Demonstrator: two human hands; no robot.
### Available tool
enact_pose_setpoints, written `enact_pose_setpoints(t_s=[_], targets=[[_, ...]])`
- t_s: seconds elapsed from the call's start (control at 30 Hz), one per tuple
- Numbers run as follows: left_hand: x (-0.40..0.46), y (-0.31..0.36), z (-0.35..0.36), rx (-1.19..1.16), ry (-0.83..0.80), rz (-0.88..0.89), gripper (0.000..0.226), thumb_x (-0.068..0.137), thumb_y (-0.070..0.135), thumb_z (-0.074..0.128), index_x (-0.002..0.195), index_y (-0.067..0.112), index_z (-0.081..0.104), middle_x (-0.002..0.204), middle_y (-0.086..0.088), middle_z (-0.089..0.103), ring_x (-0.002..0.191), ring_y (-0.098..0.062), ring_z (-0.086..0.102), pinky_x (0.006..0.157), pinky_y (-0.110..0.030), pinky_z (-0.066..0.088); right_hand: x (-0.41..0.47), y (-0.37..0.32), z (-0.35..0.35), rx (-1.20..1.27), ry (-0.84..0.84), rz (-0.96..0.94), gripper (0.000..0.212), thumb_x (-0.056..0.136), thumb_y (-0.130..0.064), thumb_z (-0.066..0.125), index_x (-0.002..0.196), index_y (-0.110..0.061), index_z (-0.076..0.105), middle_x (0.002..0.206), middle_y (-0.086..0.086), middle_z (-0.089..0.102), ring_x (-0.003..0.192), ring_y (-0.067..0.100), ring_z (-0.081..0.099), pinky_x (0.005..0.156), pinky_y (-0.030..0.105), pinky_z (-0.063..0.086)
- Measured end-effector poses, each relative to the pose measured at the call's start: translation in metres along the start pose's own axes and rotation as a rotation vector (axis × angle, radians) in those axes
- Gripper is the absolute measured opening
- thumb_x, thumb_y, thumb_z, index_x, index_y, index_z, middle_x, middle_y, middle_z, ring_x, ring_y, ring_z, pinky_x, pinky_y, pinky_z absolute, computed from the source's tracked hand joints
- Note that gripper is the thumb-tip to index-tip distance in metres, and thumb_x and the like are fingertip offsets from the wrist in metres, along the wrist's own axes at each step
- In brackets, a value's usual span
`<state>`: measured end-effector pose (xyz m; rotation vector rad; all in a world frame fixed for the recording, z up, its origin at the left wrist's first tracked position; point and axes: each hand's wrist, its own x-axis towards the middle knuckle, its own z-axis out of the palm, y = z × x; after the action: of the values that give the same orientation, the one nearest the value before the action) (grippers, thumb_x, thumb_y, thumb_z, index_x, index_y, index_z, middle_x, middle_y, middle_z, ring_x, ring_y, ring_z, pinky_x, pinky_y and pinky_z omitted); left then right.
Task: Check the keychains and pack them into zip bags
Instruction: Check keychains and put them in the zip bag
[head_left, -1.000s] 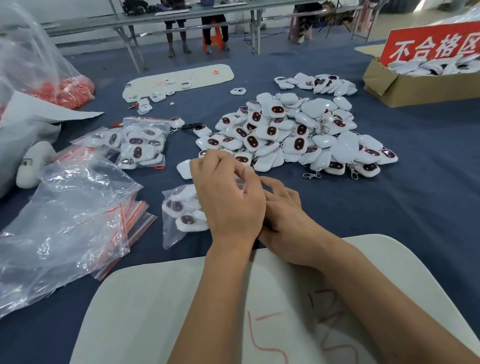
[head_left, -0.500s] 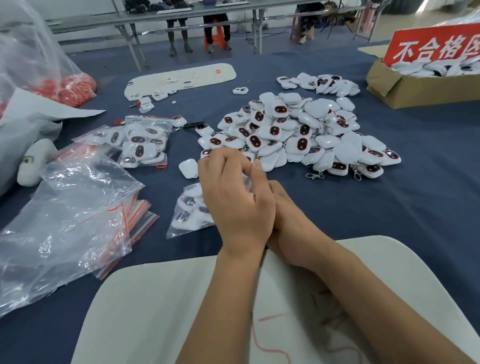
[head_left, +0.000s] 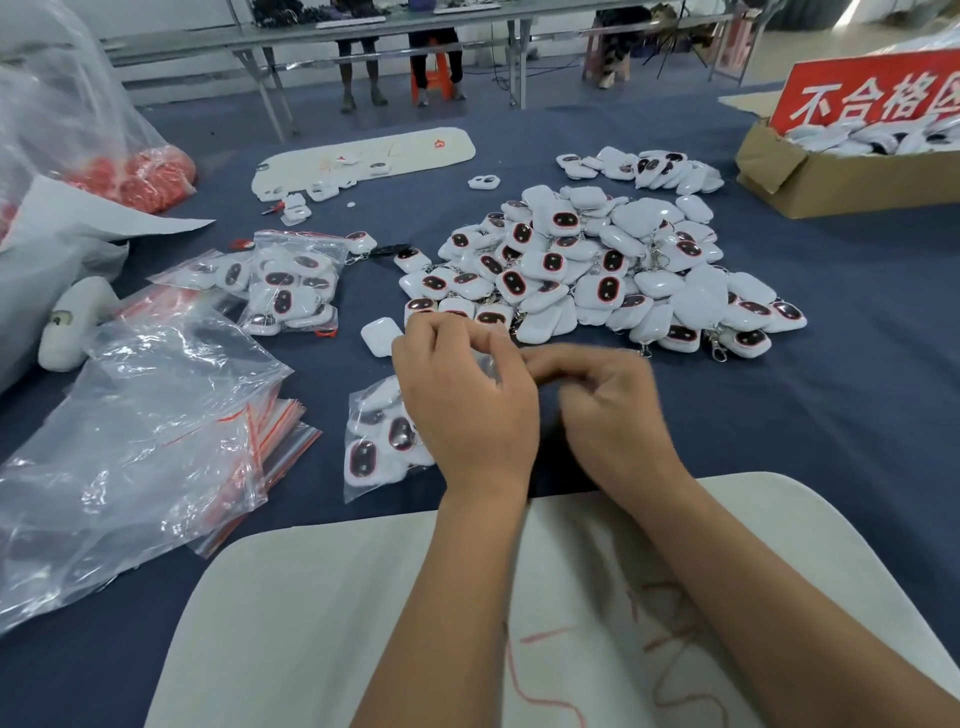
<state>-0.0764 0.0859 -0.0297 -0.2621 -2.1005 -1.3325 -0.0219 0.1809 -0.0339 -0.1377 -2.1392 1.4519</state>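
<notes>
Fingertips of my left hand (head_left: 467, 410) and right hand (head_left: 613, 410) pinch the mouth of the clear plastic zip bag of white keychains (head_left: 382, 441) just before the loose white keychain heap (head_left: 597, 265); I should press evenly along the whole seal.

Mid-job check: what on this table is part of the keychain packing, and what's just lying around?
In the job:
- zip bag being filled, under both hands: left hand, right hand
- loose keychain pile
- packed bags
- empty zip bag stack

Lying about:
- cardboard box with red sign
- bag of red items
- white board
</notes>
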Motion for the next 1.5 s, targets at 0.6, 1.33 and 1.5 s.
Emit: enact_pose_setpoints(t_s=[0.6,1.33,1.5], targets=[[0.001,-0.003,0.003,-0.061,-0.195,0.002,0.008,0.088,0.016,0.064,0.092,0.012,0.07,0.098,-0.002,0.063,0.083,-0.019,0.06,0.079,-0.036,0.05,0.036,0.023,-0.004,-0.578,0.165,-0.238,0.019,0.102,-0.013,0.057,0.101,-0.007,0.075,0.086,0.005,0.075,0.079,0.025,0.062,0.078,0.038,0.047],[0.004,-0.015,0.007,-0.39,-0.574,-0.222,0.021,0.088,0.011,0.079,0.107,0.02,0.079,0.097,0.005,0.078,0.082,-0.011,0.073,0.068,-0.02,0.055,0.007,0.03,-0.024,0.355,0.082,0.357,0.007,0.1,-0.018,0.07,0.102,-0.012,0.075,0.07,-0.002,0.068,0.047,0.011,0.052,0.043,0.021,0.044],[0.009,-0.019,0.006,-0.521,-0.574,-0.373,0.02,0.087,0.006,0.079,0.103,0.019,0.078,0.097,-0.002,0.079,0.093,-0.019,0.076,0.089,-0.038,0.062,0.005,0.029,-0.026,0.359,0.061,0.33,0.007,0.098,-0.013,0.071,0.101,-0.01,0.077,0.064,-0.004,0.065,0.047,0.01,0.046,0.042,0.02,0.04]])
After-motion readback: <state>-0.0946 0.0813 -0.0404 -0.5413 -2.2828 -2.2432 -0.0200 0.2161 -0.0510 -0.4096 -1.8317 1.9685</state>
